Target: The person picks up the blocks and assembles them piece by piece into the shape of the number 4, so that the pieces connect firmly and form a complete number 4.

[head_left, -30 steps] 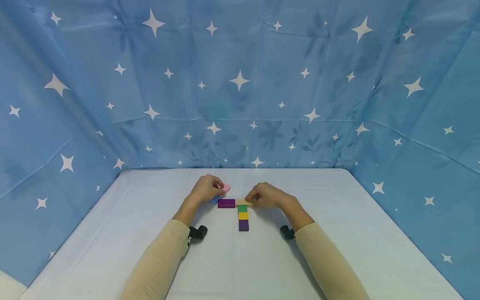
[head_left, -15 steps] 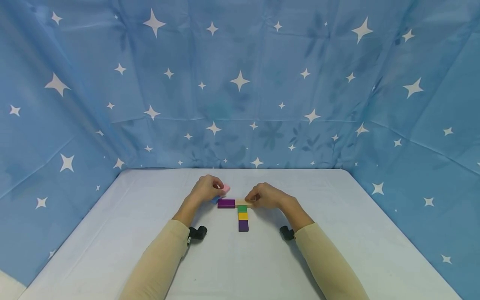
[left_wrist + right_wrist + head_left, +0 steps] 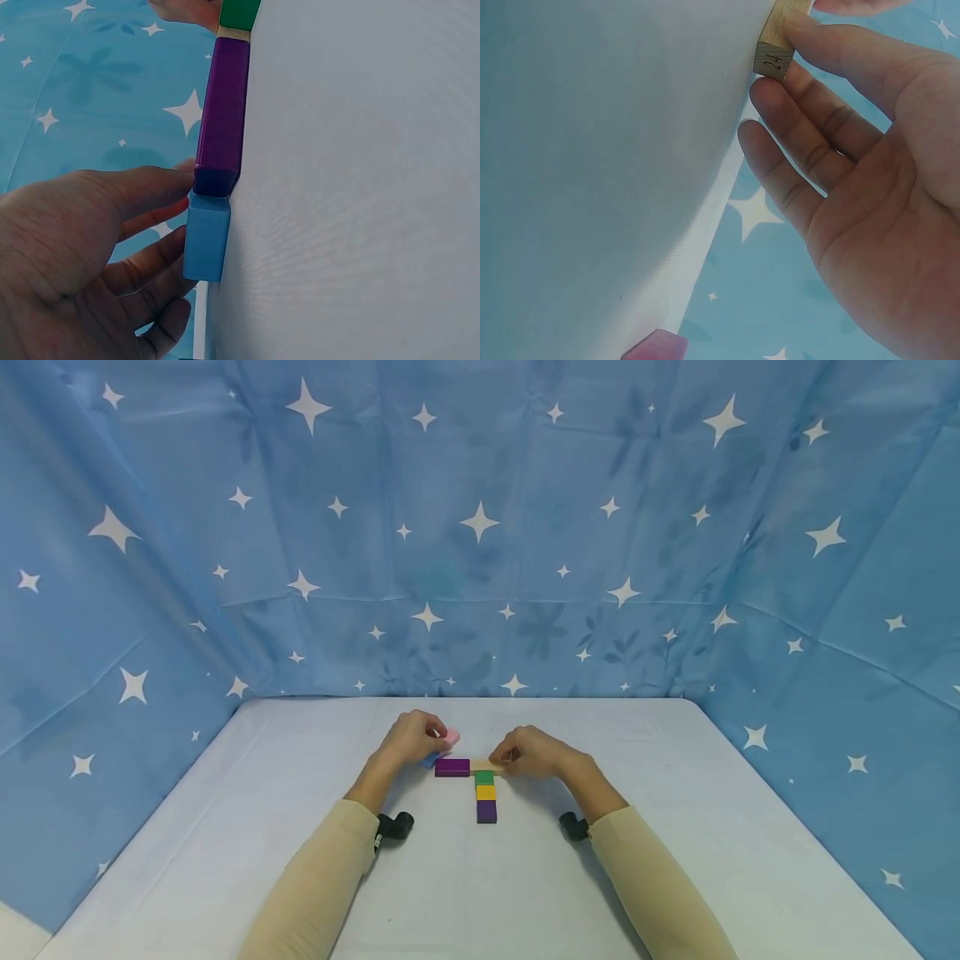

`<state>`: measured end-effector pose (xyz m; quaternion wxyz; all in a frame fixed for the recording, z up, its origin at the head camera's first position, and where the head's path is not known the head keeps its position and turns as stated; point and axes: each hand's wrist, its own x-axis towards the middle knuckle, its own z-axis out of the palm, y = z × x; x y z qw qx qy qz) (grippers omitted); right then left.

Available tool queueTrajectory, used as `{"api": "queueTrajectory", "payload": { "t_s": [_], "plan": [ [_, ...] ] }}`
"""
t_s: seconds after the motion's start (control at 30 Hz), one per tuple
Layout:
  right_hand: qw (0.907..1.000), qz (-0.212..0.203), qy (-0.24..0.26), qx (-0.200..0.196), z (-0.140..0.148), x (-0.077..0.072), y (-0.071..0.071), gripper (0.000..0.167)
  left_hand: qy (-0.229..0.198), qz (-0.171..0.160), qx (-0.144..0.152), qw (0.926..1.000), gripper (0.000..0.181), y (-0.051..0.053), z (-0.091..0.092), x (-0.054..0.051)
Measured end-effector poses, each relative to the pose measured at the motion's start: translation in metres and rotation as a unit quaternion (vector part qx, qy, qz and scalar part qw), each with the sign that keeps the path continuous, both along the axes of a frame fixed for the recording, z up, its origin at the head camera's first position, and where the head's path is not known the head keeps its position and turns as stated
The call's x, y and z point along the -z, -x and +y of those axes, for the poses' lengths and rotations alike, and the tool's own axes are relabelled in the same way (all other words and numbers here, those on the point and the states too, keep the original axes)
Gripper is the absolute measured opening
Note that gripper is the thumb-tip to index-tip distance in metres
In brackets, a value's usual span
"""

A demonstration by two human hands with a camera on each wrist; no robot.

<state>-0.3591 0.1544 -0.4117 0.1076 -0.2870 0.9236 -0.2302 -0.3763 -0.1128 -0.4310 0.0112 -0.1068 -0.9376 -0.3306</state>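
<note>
My left hand (image 3: 408, 735) curls its thumb and index finger at the near end of a pink block (image 3: 452, 737), where the contact is partly hidden. Just under that hand lies a blue block (image 3: 206, 238), end to end with a dark purple block (image 3: 452, 767). My right hand (image 3: 536, 750) holds the right end of a plain wooden block (image 3: 774, 56) marked 24, its thumb against it. The wooden block meets the purple one. From it a green block (image 3: 484, 777), a yellow block (image 3: 486, 792) and a violet block (image 3: 487, 812) run toward me in a line.
A white tabletop (image 3: 480, 893) carries the blocks. Behind it hangs a blue curtain (image 3: 480, 568) with white stars. A magenta block (image 3: 656, 346) shows at the bottom of the right wrist view. Black wrist cameras sit on both wrists.
</note>
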Motion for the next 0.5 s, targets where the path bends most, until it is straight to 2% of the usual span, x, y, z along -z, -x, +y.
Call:
{"api": "queueTrajectory", "payload": {
  "t_s": [0.5],
  "plan": [
    [1.0000,-0.005,-0.002,0.006,-0.0015,0.0000,-0.0001,0.027,0.000,-0.001,-0.001,1.0000,0.022,-0.0001,-0.0003,-0.0002]
  ]
}}
